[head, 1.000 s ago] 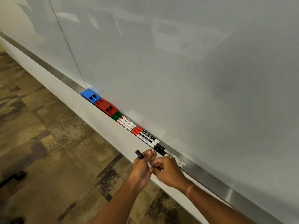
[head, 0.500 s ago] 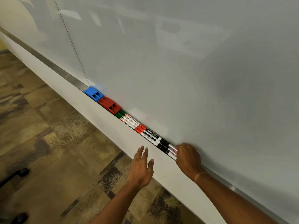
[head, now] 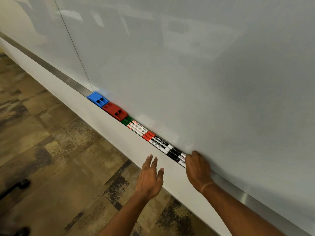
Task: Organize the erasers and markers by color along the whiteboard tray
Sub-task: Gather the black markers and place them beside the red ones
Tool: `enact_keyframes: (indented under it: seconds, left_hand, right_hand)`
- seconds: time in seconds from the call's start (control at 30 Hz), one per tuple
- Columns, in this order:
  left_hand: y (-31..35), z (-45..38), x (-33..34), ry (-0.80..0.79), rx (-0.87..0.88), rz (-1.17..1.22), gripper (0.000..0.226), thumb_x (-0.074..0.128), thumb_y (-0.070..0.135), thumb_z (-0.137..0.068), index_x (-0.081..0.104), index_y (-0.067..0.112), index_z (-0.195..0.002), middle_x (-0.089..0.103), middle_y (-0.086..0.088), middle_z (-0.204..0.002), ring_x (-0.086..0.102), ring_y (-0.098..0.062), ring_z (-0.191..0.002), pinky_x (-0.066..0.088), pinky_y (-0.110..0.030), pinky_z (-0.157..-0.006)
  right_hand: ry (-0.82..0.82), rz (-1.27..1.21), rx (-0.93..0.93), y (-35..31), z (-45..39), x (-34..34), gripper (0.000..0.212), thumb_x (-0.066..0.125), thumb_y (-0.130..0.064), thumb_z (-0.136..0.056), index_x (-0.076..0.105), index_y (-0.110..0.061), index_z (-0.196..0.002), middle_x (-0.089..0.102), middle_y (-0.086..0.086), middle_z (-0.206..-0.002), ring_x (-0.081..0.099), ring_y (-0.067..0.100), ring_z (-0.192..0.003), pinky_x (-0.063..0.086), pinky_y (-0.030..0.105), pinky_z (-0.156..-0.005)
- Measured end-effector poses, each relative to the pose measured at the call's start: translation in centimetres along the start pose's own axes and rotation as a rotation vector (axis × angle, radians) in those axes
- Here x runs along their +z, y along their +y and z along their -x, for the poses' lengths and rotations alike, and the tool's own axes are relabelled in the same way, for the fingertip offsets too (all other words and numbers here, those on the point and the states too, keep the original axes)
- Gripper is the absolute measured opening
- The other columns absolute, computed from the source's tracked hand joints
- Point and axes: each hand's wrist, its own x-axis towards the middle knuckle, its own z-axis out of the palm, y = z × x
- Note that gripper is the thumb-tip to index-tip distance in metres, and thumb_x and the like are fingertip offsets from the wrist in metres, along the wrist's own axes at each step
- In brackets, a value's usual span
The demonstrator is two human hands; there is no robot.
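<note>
On the whiteboard tray [head: 71, 82], the right hand [head: 197, 169] curls over the black markers [head: 175, 155] while the left hand [head: 150, 178] hovers beside it, fingers spread and holding nothing

Left hand [head: 150, 178] now empty and spread, right hand [head: 197, 167] moved onto the tray's black markers [head: 175, 155]
</note>
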Motion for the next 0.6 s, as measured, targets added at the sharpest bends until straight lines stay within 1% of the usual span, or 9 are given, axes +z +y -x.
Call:
enact_keyframes:
  seconds: [0.13, 0.3, 0.37, 0.4, 0.43, 0.5, 0.53, 0.6]
  left_hand:
    - [0.2, 0.0, -0.1, 0.019, 0.051, -0.019, 0.062, 0.026, 0.05, -0.099, 0.013, 0.021, -0.153, 0.005, -0.002, -0.163, 0.003, -0.02, -0.149, 0.007, -0.036, -0.117]
    - [0.9, 0.1, -0.3, 0.053, 0.181, -0.136, 0.069, 0.016, 0.059, -0.096, 0.004, 0.024, -0.153, 0.0, -0.003, -0.162, -0.001, -0.017, -0.149, -0.001, -0.032, -0.115]
    - [1.3, 0.2, -0.4, 0.073, 0.257, -0.197, 0.073, 0.013, 0.062, -0.093, -0.001, 0.023, -0.153, -0.003, -0.003, -0.162, -0.006, -0.017, -0.148, -0.003, -0.032, -0.117]
    - [1.5, 0.3, -0.5, 0.085, 0.291, -0.22, 0.074, 0.012, 0.063, -0.093, -0.004, 0.023, -0.153, -0.005, -0.004, -0.162, -0.009, -0.017, -0.148, -0.004, -0.032, -0.118]
    - [1.7, 0.3, -0.5, 0.096, 0.322, -0.237, 0.075, 0.012, 0.064, -0.093, -0.006, 0.022, -0.153, -0.008, -0.004, -0.161, -0.011, -0.016, -0.148, -0.005, -0.032, -0.118]
    - [2.4, 0.6, -0.5, 0.105, 0.39, -0.263, 0.078, 0.013, 0.065, -0.092, -0.009, 0.021, -0.153, -0.012, -0.005, -0.161, -0.015, -0.016, -0.148, -0.006, -0.034, -0.119]
    - [2.8, 0.7, -0.4, 0.107, 0.414, -0.273, 0.08, 0.012, 0.067, -0.092, -0.01, 0.02, -0.153, -0.013, -0.006, -0.161, -0.016, -0.017, -0.148, -0.006, -0.035, -0.12]
    - [3.6, 1.0, -0.3, 0.107, 0.453, -0.283, 0.083, 0.012, 0.069, -0.09, -0.011, 0.02, -0.153, -0.015, -0.007, -0.161, -0.017, -0.017, -0.147, -0.006, -0.037, -0.12]
  right_hand:
    - [0.015, 0.005, -0.009, -0.2, 0.3, 0.3, 0.022, 0.051, -0.003, -0.087, 0.056, -0.016, -0.104, 0.055, 0.007, -0.115, 0.057, 0.022, -0.103, 0.048, 0.029, -0.078]
    - [0.074, -0.056, 0.015, -0.2, 1.1, 0.7, 0.025, 0.052, -0.005, -0.081, 0.056, -0.012, -0.104, 0.06, 0.009, -0.108, 0.059, 0.023, -0.096, 0.048, 0.029, -0.073]
    - [0.136, -0.095, 0.008, 0.0, 1.9, 1.0, 0.021, 0.053, -0.013, -0.084, 0.057, -0.012, -0.105, 0.063, 0.009, -0.104, 0.061, 0.024, -0.091, 0.049, 0.03, -0.072]
    - [0.179, -0.119, -0.001, 0.1, 2.4, 1.2, 0.024, 0.055, -0.021, -0.086, 0.059, -0.012, -0.108, 0.065, 0.009, -0.104, 0.062, 0.024, -0.09, 0.05, 0.031, -0.072]
    - [0.219, -0.142, -0.007, 0.2, 2.9, 1.3, 0.031, 0.057, -0.029, -0.087, 0.06, -0.011, -0.112, 0.067, 0.009, -0.105, 0.064, 0.024, -0.092, 0.052, 0.033, -0.073]
    - [0.293, -0.169, 0.004, 0.7, 4.5, 1.5, 0.047, 0.058, -0.042, -0.085, 0.059, -0.01, -0.121, 0.066, 0.01, -0.114, 0.064, 0.026, -0.101, 0.053, 0.036, -0.081]
    - [0.313, -0.172, 0.007, 0.9, 5.1, 1.7, 0.054, 0.056, -0.046, -0.085, 0.056, -0.011, -0.125, 0.064, 0.012, -0.12, 0.061, 0.028, -0.108, 0.052, 0.038, -0.087]
    - [0.298, -0.175, 0.028, 1.5, 6.5, 1.9, 0.067, 0.048, -0.054, -0.085, 0.047, -0.012, -0.136, 0.054, 0.016, -0.136, 0.051, 0.032, -0.124, 0.045, 0.043, -0.1]
